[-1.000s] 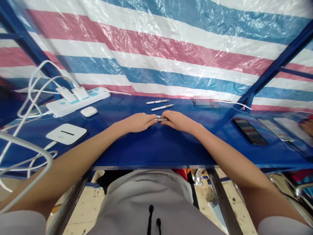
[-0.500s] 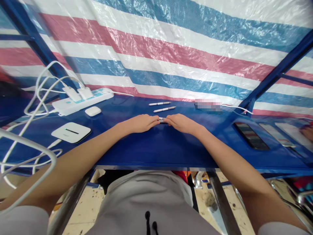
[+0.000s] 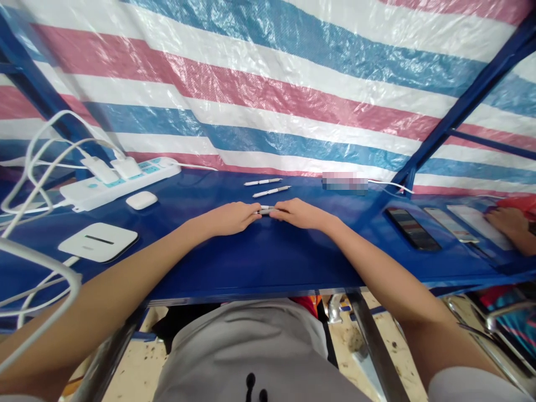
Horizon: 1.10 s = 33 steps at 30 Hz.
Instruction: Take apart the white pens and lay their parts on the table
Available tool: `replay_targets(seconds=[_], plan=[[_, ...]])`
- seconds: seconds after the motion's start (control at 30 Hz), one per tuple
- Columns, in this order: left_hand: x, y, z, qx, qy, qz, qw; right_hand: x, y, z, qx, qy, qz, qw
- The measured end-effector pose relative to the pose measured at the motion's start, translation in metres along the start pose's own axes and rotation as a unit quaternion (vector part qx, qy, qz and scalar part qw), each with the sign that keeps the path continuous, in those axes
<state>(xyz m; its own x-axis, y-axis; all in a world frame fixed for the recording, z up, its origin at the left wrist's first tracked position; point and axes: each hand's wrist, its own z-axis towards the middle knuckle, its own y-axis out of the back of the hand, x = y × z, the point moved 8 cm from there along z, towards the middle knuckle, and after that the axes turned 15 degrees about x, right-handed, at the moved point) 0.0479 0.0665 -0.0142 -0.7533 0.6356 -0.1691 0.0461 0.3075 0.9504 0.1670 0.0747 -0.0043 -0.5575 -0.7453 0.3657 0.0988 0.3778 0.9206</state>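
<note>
In the head view, the left hand point(image 3: 232, 216) and the right hand point(image 3: 299, 213) meet fingertip to fingertip at the middle of the blue table point(image 3: 268, 262). Each pinches one end of a white pen point(image 3: 265, 210), which lies crosswise just above the table surface, so only a short stretch of it shows between the fingers. Working such a thin barrel likely calls for a firm pinch close to the join, wrists resting on the table, and a straight push or pull along its length so that it does not bend or slip. Two more pens point(image 3: 271, 191) lie just beyond the hands. A power strip point(image 3: 121, 180) and a white case point(image 3: 141, 200) sit far left, phones point(image 3: 412, 228) to the right, and a co-worker's hand point(image 3: 508, 223) at the right edge.
</note>
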Motion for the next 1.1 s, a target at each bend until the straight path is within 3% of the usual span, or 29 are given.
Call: replay_targets(seconds=[0.27, 0.7, 0.93, 1.1], plan=[[-0.003, -0.003, 0.001, 0.014, -0.004, -0.001, 1.0, -0.003, -0.004, 0.006, 0.017, 0.008, 0.014, 1.0], [-0.003, -0.002, -0.001, 0.01, -0.012, -0.015, 1.0, 0.0, 0.004, 0.004, -0.039, 0.009, -0.01, 0.999], [0.0, -0.004, 0.001, 0.003, -0.004, -0.02, 1.0, -0.003, -0.004, 0.004, 0.0, 0.003, 0.036, 0.999], [-0.002, -0.005, 0.001, 0.002, -0.014, -0.027, 1.0, -0.005, -0.005, 0.007, -0.014, 0.001, 0.031, 0.999]])
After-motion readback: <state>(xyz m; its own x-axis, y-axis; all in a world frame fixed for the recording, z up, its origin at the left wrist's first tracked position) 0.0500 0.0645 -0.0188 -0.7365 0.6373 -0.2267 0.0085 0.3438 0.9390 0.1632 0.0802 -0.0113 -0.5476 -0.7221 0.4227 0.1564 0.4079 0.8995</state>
